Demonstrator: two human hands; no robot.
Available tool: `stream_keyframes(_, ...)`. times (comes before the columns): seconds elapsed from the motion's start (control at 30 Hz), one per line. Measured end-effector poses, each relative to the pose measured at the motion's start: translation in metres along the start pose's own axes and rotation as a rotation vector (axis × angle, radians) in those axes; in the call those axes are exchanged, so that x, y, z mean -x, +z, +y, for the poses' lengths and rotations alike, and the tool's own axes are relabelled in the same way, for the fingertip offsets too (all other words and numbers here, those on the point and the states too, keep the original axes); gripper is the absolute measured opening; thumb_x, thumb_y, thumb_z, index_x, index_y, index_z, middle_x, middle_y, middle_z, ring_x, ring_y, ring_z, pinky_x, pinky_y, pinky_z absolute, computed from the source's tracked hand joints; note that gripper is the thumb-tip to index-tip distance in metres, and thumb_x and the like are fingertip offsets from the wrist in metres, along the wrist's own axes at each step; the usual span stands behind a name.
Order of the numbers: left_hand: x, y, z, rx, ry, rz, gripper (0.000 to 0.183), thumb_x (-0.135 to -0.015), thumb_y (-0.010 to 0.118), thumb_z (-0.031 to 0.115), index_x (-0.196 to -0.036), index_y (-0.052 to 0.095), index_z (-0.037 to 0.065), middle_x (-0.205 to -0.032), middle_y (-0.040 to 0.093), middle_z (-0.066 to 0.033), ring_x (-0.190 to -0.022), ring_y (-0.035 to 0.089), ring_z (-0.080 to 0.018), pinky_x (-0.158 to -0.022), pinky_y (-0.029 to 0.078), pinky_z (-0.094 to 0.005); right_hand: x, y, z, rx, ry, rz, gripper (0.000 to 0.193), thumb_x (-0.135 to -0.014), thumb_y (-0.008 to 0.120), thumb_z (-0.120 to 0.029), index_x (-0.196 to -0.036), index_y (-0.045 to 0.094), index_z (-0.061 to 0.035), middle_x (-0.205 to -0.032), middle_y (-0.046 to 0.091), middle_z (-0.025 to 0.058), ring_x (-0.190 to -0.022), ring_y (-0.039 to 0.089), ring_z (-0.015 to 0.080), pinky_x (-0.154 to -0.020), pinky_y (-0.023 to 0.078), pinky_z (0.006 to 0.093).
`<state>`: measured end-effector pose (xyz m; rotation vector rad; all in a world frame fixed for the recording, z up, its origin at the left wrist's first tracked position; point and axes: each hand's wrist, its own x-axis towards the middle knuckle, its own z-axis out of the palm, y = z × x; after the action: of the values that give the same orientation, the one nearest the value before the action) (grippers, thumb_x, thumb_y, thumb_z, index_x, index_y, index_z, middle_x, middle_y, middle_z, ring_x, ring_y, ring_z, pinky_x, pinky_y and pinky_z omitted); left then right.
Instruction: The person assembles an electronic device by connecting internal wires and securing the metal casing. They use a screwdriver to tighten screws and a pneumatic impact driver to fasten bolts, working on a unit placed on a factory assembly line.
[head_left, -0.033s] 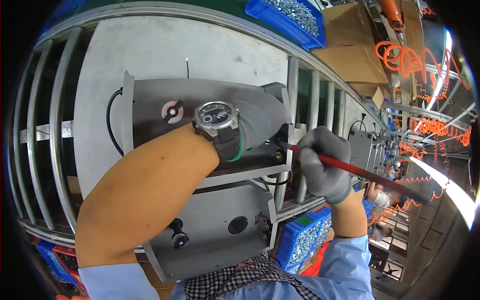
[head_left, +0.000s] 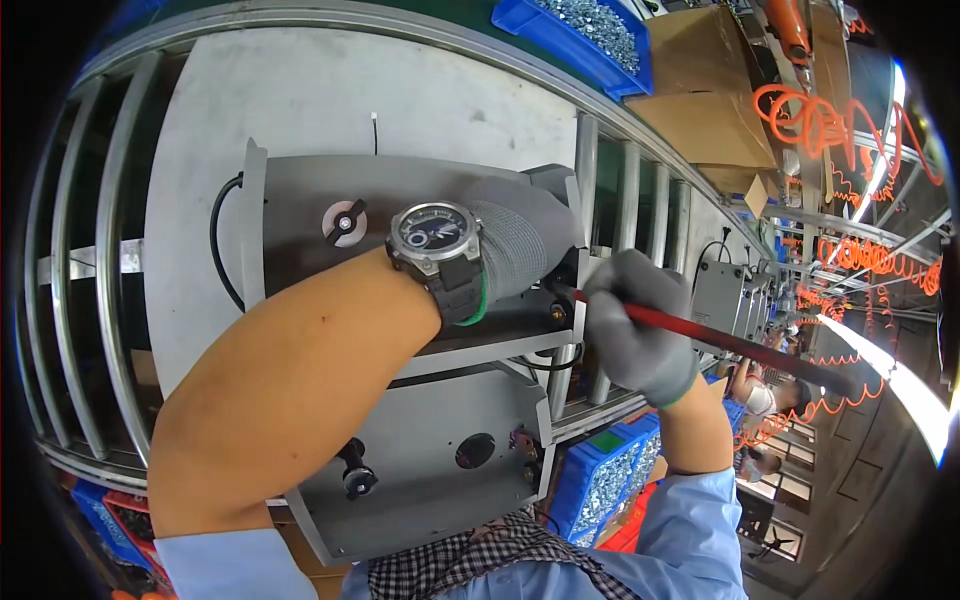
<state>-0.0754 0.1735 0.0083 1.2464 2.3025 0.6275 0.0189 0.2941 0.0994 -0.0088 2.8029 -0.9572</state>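
Observation:
A grey sheet-metal housing (head_left: 410,185) lies open in front of me, with a black knob on a round light plate (head_left: 345,223) in its floor. My left hand (head_left: 515,235), in a grey glove with a watch (head_left: 436,232) at its wrist, reaches over the housing to its right end. Its fingers are hidden there. In its grey glove, my right hand (head_left: 640,325) is closed round a long, thin red-and-black tool (head_left: 720,342). The tool's tip meets the housing's right end, near my left fingers and a small brass-coloured fitting (head_left: 558,312).
Nearer me stands a second grey housing (head_left: 420,425) with a black fitting and a round hole. Metal rollers (head_left: 125,230) flank the pale board (head_left: 280,90). Blue bins of small metal parts (head_left: 605,480) stand at right; cardboard boxes (head_left: 700,110) and orange coiled hoses (head_left: 810,115) lie beyond.
My right hand has shifted slightly left and turned a little around the tool, whose outer end has moved slightly. The left hand and housing stay practically in place.

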Motion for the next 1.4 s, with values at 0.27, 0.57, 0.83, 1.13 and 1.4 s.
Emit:
stream_keyframes(0.27,0.008,-0.006,-0.004,0.065,0.058,0.035,0.014,-0.084,0.062,0.012,-0.089,0.073,0.006,-0.086,0.071,-0.0136,-0.083,0.07,-0.0297,-0.071,0.056,-0.0404,-0.02,-0.006,0.005,0.233,-0.106,-0.048,0.009,-0.074,0.054,-0.007,-0.067,0.054,-0.0018,-0.056,0.052,0.0153,-0.048,0.056,0.0316,-0.05,0.048,0.0376)
stream_keyframes(0.57,0.007,0.005,-0.004,0.155,0.044,0.024,0.016,-0.082,0.066,0.018,-0.087,0.072,0.004,-0.083,0.07,-0.0142,-0.081,0.07,-0.0323,-0.07,0.056,-0.0424,-0.005,-0.003,-0.003,0.265,-0.099,-0.183,0.01,-0.075,0.055,-0.01,-0.068,0.055,-0.0031,-0.056,0.052,0.016,-0.051,0.057,0.0342,-0.051,0.048,0.0406)
stream_keyframes(0.83,-0.007,0.008,-0.002,0.071,0.087,-0.051,0.014,-0.078,0.068,0.017,-0.088,0.073,0.009,-0.088,0.07,-0.0134,-0.082,0.069,-0.0301,-0.073,0.054,-0.0428,0.013,0.038,0.052,-0.322,0.004,0.461,0.011,-0.079,0.05,-0.004,-0.072,0.057,0.0012,-0.059,0.054,0.0073,-0.051,0.053,0.0146,-0.051,0.044,0.0284)
stream_keyframes(1.13,0.075,0.004,0.055,0.008,0.119,0.353,0.023,-0.074,0.066,0.014,-0.094,0.066,0.002,-0.081,0.066,-0.017,-0.084,0.066,-0.0321,-0.073,0.053,-0.0427,0.168,0.046,0.045,-0.973,0.039,0.568,0.038,-0.089,0.058,-0.029,-0.109,0.058,0.0041,-0.082,0.065,0.0201,-0.056,0.058,0.0181,-0.05,0.045,0.0267)
stream_keyframes(1.4,0.115,0.097,0.11,0.305,-0.146,-0.093,0.027,-0.078,0.07,0.023,-0.098,0.066,0.005,-0.088,0.066,-0.0124,-0.084,0.067,-0.0308,-0.072,0.054,-0.0446,0.218,0.021,0.027,-0.793,0.059,0.358,0.031,-0.086,0.063,-0.027,-0.099,0.058,0.0015,-0.068,0.06,0.0124,-0.053,0.056,0.0144,-0.049,0.045,0.0245)
